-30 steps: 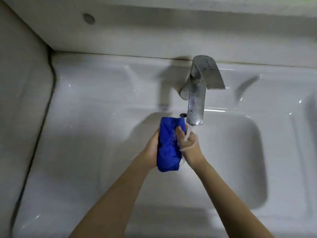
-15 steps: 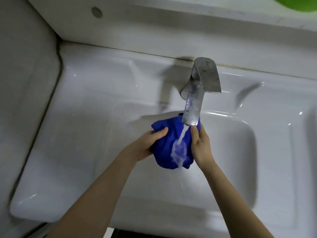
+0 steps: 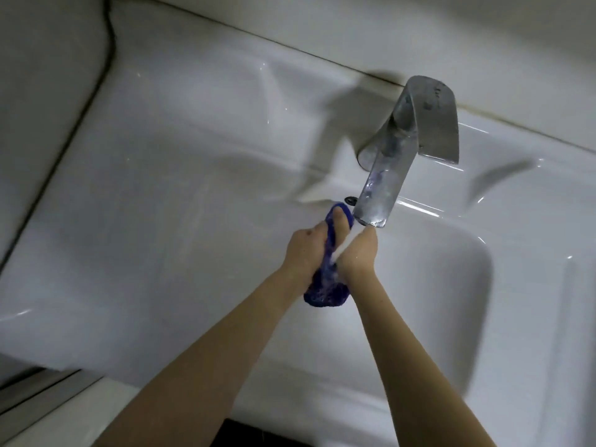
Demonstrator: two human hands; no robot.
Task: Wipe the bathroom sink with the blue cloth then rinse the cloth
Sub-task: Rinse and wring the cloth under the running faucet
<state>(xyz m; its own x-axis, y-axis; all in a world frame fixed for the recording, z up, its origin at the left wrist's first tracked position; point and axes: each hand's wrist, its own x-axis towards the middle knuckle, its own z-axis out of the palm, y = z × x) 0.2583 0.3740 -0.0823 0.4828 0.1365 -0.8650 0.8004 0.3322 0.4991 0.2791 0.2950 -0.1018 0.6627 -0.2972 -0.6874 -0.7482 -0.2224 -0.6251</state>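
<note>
The blue cloth (image 3: 325, 291) is bunched into a narrow wad, squeezed between my two hands over the white sink basin (image 3: 451, 317). My left hand (image 3: 304, 246) presses it from the left; my right hand (image 3: 358, 253) presses from the right. A stream of water runs from the spout of the metal tap (image 3: 387, 175) down onto the cloth between my hands. Only the cloth's top tip and lower end show; the rest is hidden by my fingers.
The white counter (image 3: 161, 188) of the sink spreads to the left and ends at a grey wall with a dark seam (image 3: 93, 82). A small overflow hole (image 3: 350, 199) sits in the basin wall behind the cloth. The basin's front rim is near my elbows.
The cloth was spread open under the stream half a second ago; now both hands have closed together and squeezed it into a narrow wad. The view has tilted and shifted left.
</note>
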